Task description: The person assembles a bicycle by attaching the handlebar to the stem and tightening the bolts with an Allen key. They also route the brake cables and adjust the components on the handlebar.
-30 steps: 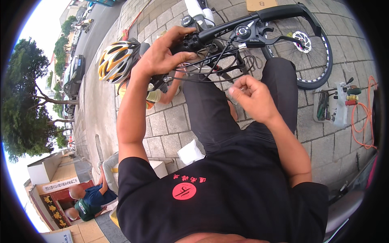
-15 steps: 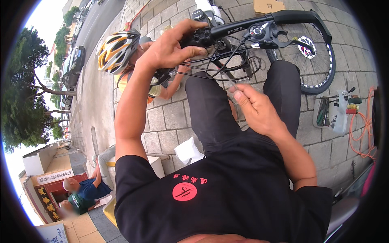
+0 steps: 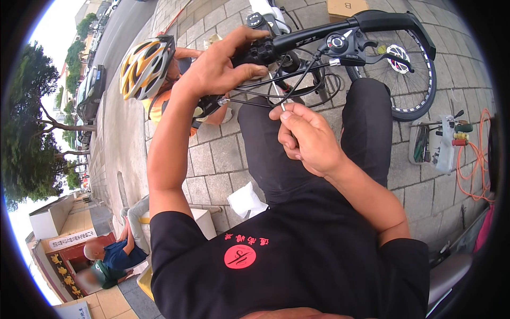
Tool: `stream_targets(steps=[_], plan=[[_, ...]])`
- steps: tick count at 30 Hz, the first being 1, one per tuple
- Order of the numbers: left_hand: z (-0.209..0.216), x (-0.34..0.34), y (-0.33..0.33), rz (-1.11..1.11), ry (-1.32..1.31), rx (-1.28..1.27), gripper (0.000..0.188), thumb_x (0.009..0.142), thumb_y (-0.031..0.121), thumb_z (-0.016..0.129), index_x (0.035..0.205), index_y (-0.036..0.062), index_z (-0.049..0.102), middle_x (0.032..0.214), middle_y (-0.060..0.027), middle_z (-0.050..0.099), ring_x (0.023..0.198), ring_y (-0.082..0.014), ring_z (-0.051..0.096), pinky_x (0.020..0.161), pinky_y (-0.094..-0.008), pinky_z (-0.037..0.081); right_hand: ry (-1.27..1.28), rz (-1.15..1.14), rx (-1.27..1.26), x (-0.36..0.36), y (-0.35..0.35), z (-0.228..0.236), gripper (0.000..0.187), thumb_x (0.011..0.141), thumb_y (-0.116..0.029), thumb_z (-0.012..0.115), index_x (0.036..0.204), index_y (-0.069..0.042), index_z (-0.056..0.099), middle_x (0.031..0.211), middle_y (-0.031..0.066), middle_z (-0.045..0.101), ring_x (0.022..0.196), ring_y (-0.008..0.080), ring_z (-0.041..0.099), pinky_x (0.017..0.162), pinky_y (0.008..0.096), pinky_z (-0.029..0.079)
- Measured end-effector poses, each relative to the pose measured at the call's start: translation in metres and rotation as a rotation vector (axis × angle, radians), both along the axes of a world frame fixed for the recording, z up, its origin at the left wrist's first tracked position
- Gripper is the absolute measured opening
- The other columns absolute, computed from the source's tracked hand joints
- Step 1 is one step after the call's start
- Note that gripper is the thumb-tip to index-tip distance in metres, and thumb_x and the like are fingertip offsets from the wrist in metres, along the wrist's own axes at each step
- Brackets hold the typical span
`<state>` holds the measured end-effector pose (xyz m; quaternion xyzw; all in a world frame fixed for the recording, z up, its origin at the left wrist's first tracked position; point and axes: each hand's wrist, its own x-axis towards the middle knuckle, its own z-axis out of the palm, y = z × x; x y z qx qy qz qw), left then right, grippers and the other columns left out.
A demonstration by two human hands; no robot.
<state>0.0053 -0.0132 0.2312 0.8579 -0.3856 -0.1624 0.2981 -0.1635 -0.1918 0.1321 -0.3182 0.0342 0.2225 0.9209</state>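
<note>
Between thumb and forefinger of the right hand (image 3: 311,139), pinching a thin metal rod (image 3: 276,89), out beyond the fingertips. Pointing up and slightly left along its long axis, among black cables (image 3: 254,102), toward the left thumb. Farther up, clasping the handlebar (image 3: 313,39) with the left hand (image 3: 215,68).

L hand (image 3: 217,66) curved, R fingers (image 3: 299,110) pinched
</note>
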Motion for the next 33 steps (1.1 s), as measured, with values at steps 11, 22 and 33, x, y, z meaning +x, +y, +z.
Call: stream_targets(steps=[11, 22, 33], plan=[[-0.004, 0.006, 0.005, -0.051, 0.001, 0.028, 0.063, 0.092, 0.002, 0.076, 0.146, -0.0001, 0.044, 0.114, -0.0101, 0.068, 0.106, -0.0144, 0.065, 0.093, -0.0315, 0.052, 0.082, 0.017, 0.109, 0.011, -0.001, -0.004, 0.022, 0.108, -0.018, 0.048, 0.11, 0.001, 0.058, 0.067, 0.0005, 0.047, 0.052, 0.0068, 0.039, 0.046, 0.0243, 0.031], [-0.001, 0.007, 0.004, -0.071, 0.055, -0.034, 0.063, 0.091, 0.004, 0.077, 0.146, 0.0013, 0.046, 0.116, -0.0092, 0.067, 0.111, -0.014, 0.063, 0.096, -0.0312, 0.05, 0.166, -0.019, 0.178, 0.012, 0.016, -0.004, 0.016, 0.107, -0.022, 0.056, 0.112, -0.007, 0.06, 0.086, 0.0084, 0.069, 0.061, 0.0124, 0.052, 0.062, 0.0276, 0.044], [-0.005, 0.005, 0.004, -0.025, 0.164, -0.096, 0.066, 0.088, 0.007, 0.08, 0.147, 0.0052, 0.048, 0.124, -0.0102, 0.066, 0.118, -0.018, 0.061, 0.102, -0.0345, 0.047, 0.263, 0.136, 0.102, 0.015, -0.012, 0.0, 0.019, 0.105, -0.024, 0.064, 0.11, -0.006, 0.063, 0.082, 0.0026, 0.064, 0.054, 0.002, 0.042, 0.046, 0.0192, 0.035]])
